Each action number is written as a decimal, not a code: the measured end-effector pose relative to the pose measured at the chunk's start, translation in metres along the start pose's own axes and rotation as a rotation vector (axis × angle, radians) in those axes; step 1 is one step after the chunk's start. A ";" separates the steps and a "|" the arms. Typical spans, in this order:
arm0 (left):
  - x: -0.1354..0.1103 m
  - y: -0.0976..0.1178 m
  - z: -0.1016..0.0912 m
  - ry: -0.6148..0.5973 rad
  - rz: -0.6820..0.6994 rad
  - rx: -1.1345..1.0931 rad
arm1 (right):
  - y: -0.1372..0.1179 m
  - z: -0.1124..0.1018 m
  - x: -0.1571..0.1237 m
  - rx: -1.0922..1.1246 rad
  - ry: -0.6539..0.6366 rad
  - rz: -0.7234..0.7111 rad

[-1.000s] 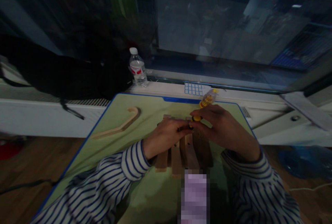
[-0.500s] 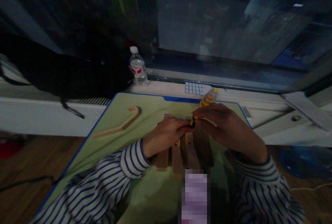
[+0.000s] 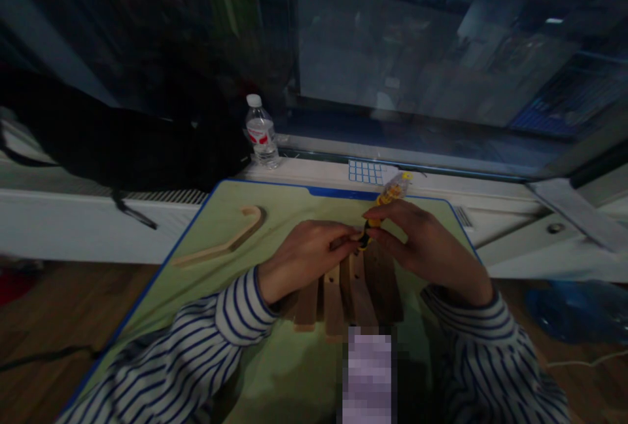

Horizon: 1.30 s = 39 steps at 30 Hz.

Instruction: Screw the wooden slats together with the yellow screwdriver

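Pinching a yellow-and-black piece (image 3: 374, 222) in the right hand (image 3: 426, 241), above wooden slats (image 3: 335, 313); with the left hand (image 3: 307, 254) at its lower end, cannot tell if gripping. Seems midway, with slats side by side but a hooked stick (image 3: 240, 237) apart, toward the table's (image 3: 289, 208) far left corner.

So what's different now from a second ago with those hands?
The left hand has slid a little to its left, and more of the small yellow-and-black thing shows between the hands. The right hand is still pinching it. Nothing was visibly let go. The wooden slats, hooked wooden piece and water bottle stayed put.
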<state>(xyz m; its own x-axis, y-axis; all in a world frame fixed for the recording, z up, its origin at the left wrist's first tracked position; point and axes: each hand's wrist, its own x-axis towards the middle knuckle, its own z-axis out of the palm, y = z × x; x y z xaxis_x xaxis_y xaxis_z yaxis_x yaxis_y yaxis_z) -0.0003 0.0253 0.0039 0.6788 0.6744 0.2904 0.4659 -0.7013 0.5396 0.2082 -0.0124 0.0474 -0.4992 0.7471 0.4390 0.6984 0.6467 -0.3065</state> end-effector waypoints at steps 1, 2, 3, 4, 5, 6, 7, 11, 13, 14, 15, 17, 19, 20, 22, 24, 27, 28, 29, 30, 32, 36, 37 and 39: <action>0.001 -0.001 -0.003 0.017 0.019 0.031 | 0.000 0.001 0.000 0.008 0.000 0.000; 0.001 -0.002 -0.004 0.032 0.052 0.053 | 0.000 0.001 0.000 0.014 -0.004 -0.001; 0.002 -0.004 -0.006 0.040 0.092 0.063 | 0.000 0.001 0.000 0.021 -0.006 -0.002; 0.003 -0.006 -0.006 0.041 0.131 0.061 | 0.000 0.001 0.000 0.029 -0.011 -0.007; 0.004 -0.009 -0.007 0.034 0.160 0.054 | 0.000 0.001 0.000 0.039 -0.018 -0.014; 0.004 -0.011 -0.007 0.023 0.176 0.048 | 0.000 0.001 0.001 0.047 -0.024 -0.021; 0.004 -0.014 -0.007 0.006 0.181 0.045 | 0.000 0.000 0.001 0.053 -0.030 -0.027; 0.004 -0.023 -0.009 -0.109 0.130 0.037 | 0.000 -0.002 0.002 0.032 -0.038 -0.028; 0.003 -0.027 -0.008 -0.138 0.107 0.044 | 0.000 -0.002 0.002 0.015 -0.031 -0.024; 0.003 -0.029 -0.007 -0.143 0.105 0.055 | 0.001 -0.002 0.002 0.007 -0.025 -0.022; 0.003 -0.031 -0.006 -0.142 0.109 0.069 | 0.001 -0.002 0.002 -0.001 -0.021 -0.020; 0.003 -0.033 -0.003 -0.137 0.122 0.091 | 0.002 -0.002 0.002 -0.028 -0.015 -0.011; 0.003 -0.034 -0.001 -0.132 0.129 0.098 | 0.004 -0.002 0.001 -0.060 -0.009 -0.003; 0.003 -0.034 0.000 -0.128 0.128 0.096 | 0.005 -0.003 0.001 -0.073 -0.009 -0.001; 0.003 -0.035 0.002 -0.115 0.124 0.097 | 0.006 -0.003 0.001 -0.084 -0.006 -0.004; 0.003 -0.036 0.003 -0.107 0.120 0.105 | 0.007 -0.003 0.001 -0.082 -0.008 -0.015; 0.003 -0.036 0.004 -0.102 0.111 0.117 | 0.005 -0.001 0.002 -0.063 -0.008 -0.021; 0.003 -0.036 0.004 -0.102 0.107 0.126 | 0.004 0.000 0.003 -0.053 -0.011 -0.018; 0.003 -0.035 0.004 -0.102 0.104 0.139 | 0.003 0.001 0.004 -0.041 -0.015 -0.011; 0.003 -0.035 0.005 -0.102 0.101 0.154 | 0.001 0.002 0.004 -0.022 -0.023 -0.001; 0.002 -0.033 0.005 -0.107 0.100 0.174 | -0.002 0.004 0.005 0.018 -0.051 0.030; 0.002 -0.034 0.007 -0.107 0.103 0.182 | -0.003 0.010 0.005 0.112 -0.077 0.047; 0.001 -0.034 0.007 -0.107 0.105 0.191 | -0.002 0.011 0.004 0.131 -0.075 0.033; 0.001 -0.035 0.007 -0.111 0.111 0.217 | -0.001 0.013 0.004 0.158 -0.073 0.004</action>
<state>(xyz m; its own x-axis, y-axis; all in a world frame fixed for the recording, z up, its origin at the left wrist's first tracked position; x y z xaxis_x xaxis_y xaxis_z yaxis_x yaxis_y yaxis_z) -0.0114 0.0490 -0.0199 0.7849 0.5699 0.2432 0.4881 -0.8105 0.3239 0.1995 -0.0080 0.0386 -0.5363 0.7554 0.3764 0.6145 0.6552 -0.4394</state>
